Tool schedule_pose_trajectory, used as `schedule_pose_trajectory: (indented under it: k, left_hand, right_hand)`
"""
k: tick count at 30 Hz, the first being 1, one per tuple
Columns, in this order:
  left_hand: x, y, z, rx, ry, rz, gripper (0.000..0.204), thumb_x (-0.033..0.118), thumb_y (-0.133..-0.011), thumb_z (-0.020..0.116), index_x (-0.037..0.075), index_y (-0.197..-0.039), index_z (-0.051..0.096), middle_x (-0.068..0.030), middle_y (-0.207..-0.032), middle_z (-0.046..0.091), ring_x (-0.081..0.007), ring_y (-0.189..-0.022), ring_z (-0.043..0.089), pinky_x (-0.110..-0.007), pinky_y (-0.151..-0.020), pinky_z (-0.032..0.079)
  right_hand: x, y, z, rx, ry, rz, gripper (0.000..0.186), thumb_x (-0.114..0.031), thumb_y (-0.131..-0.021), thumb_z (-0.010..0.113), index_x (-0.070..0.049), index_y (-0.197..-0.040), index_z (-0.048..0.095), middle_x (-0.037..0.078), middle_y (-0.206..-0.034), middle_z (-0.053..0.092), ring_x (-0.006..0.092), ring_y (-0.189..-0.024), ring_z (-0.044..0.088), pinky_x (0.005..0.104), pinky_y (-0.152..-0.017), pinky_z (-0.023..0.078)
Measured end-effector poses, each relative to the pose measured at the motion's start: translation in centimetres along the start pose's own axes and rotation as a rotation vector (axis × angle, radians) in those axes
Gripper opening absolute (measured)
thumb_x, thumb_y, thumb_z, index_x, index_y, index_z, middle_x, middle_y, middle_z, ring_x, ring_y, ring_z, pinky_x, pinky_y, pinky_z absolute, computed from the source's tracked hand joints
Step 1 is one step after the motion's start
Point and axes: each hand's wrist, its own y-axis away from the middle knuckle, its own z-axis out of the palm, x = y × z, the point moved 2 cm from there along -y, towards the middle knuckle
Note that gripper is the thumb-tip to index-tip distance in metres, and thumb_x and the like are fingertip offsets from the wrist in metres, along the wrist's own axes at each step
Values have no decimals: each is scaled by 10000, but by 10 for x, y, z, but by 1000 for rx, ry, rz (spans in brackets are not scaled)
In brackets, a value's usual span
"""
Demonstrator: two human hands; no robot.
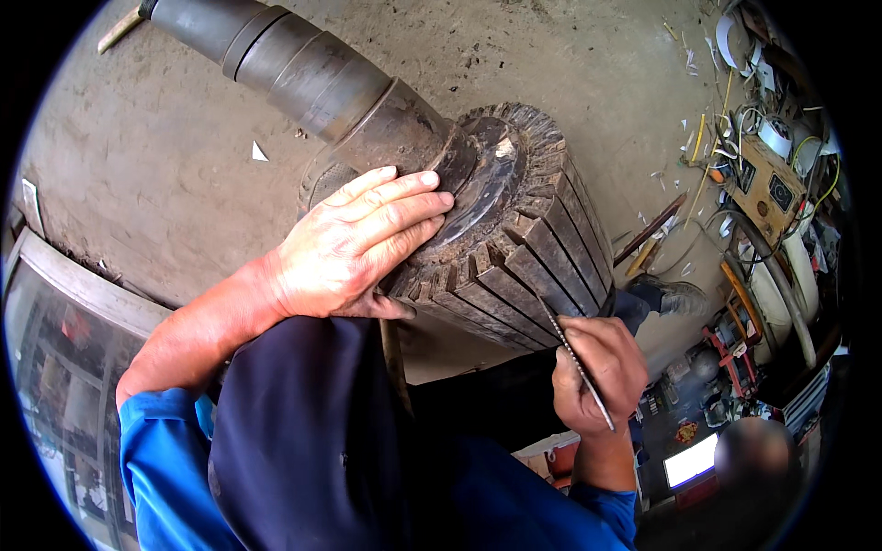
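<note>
A large slotted rotor (pixel 565 234), grimy and grey-brown, lies between my hands with its thick stepped shaft (pixel 317 78) reaching to the upper left. My left hand (pixel 354 243) rests on the rotor's end where the shaft meets it, fingers stretched out flat and the thumb lower down by the rim. Pinched in my right hand (pixel 606 367) is a thin metal rod (pixel 576 356) with a ridged edge. Its upper tip is at the slots on the rotor's near side; whether it sits inside a slot I cannot tell.
My dark-clothed knee (pixel 308 422) is close below the rotor. A glass-paned frame (pixel 78 367) stands at the left. Along the right lie cables, a brown box (pixel 763 188), sticks and tools on the floor (pixel 625 83). A shoe (pixel 678 296) shows beyond the rotor; a lit screen (pixel 691 461) glows lower right.
</note>
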Motion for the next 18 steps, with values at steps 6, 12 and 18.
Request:
schedule_pose_trajectory:
  k: [6,12,18]
  left_hand:
    - [-1,2,-1,179,108,47,714,445,-767,890,-35,-1241,657,-219,-1354,622,-429,-1336,569,-564,-1119,435]
    - [-10,19,-11,531,-90,-88,486,239,-768,857,-26,-1135,680,-199,-1208,650,-406,-1150,641,-496,-973,538]
    - [-18,32,-17,556,-150,-110,461,120,-730,850,-21,-1131,670,-186,-1150,658,-396,-1084,652,-494,-927,541]
  right_hand:
    - [-19,-61,1,-219,55,-89,303,-12,-798,746,53,-1094,724,153,-891,698,281,-712,692,358,-613,561]
    - [-33,-83,14,26,-10,-277,338,-10,-788,798,15,-1113,713,180,-983,719,298,-780,731,360,-649,605]
    - [-38,-47,-9,-105,14,-86,340,53,-780,796,-29,-1093,691,180,-980,720,307,-732,740,372,-628,619]
